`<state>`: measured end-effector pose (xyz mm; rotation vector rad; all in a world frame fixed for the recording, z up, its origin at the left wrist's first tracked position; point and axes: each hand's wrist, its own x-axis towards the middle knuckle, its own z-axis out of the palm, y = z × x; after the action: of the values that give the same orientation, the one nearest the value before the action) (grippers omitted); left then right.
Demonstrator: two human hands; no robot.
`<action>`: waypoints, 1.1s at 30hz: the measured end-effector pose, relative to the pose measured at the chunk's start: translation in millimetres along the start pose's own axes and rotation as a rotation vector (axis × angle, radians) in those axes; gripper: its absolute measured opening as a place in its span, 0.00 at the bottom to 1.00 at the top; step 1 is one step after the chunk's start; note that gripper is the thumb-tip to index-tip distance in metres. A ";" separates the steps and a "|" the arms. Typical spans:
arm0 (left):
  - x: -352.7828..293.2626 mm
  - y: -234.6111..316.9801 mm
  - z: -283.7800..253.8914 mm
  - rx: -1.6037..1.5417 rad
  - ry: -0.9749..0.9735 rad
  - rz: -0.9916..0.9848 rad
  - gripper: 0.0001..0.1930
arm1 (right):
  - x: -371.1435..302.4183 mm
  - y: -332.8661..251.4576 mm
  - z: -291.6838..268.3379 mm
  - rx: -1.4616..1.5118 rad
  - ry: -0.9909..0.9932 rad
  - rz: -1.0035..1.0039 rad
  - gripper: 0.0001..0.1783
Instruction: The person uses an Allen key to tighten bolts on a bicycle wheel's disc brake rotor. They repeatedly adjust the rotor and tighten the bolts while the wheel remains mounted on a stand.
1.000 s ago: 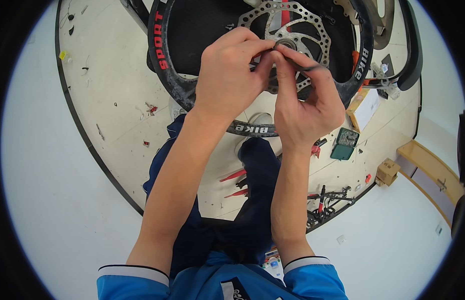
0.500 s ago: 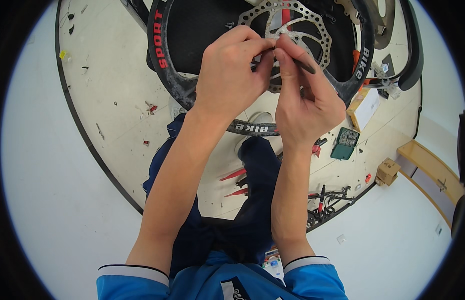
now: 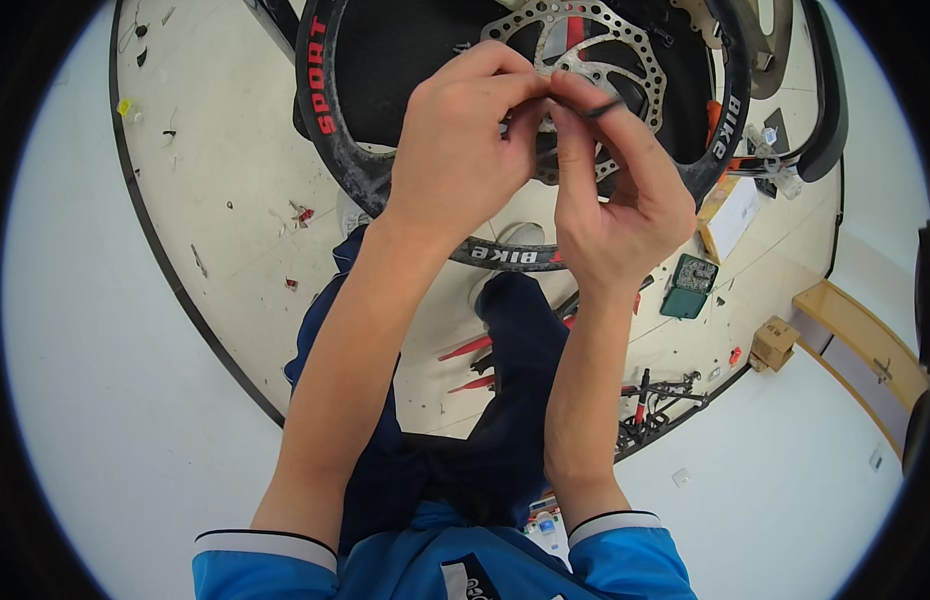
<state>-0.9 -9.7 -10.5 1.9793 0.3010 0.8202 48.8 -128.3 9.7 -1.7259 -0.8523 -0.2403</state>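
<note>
Over the perforated silver metal brake disc (image 3: 575, 67), already within the black-rimmed wheel (image 3: 351, 172), our right hand (image 3: 623, 205) pinches a thin dark strip (image 3: 604, 107); our left hand (image 3: 455, 150) pinches narrowly, contents hidden. What remains, we cannot tell.

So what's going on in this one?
A person's left hand and right hand meet at the fingertips, in front of a metal disc on a black wheel. The right hand appears to hold a thin dark piece; anything the left pinches is hidden. An open green case lies on the floor to the right.
</note>
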 end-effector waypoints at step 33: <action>1.1 3.4 -5.5 -0.044 -0.018 0.045 0.13 | 3.8 -10.0 3.0 0.204 0.089 0.147 0.12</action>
<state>-4.1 -7.3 -5.3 1.9578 0.2270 0.8310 44.3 -123.0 18.3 -1.5667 -0.6579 -0.1259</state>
